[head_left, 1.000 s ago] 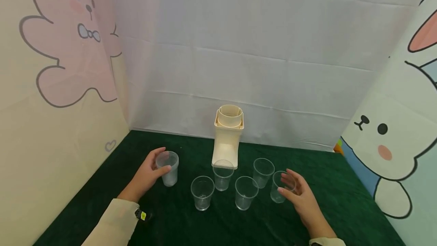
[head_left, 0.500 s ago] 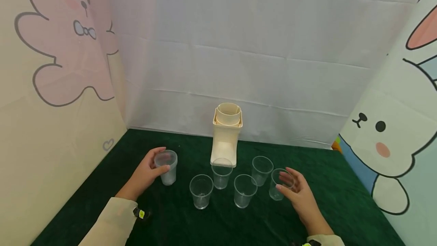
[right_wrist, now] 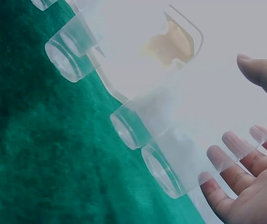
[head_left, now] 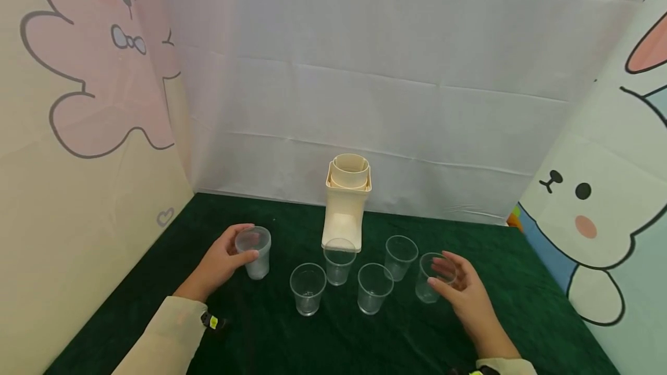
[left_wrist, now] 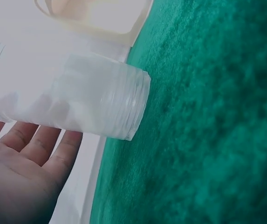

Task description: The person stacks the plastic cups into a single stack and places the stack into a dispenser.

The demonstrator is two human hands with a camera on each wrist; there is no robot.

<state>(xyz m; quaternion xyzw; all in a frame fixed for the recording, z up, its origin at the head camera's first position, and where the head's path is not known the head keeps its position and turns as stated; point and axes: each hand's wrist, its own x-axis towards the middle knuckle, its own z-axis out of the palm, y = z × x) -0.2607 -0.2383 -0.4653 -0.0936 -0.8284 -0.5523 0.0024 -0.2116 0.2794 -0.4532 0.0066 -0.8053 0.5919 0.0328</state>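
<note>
Right hand and cup have shifted slightly right. Its grip is curled around this cup; the left hand's clamps a stack. Four cups stand singly between; the stack apparently remains undivided.

cream long sleeves | black wrist gear | small yellow-green patches

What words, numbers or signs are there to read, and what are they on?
No words or numbers can be read anywhere.
Clear cups: no writing visible.
Cream-coloured stand: no writing visible.
Yellow-green wrist patches: too small to tell.
Heart drawing: a picture, not a word.
</note>
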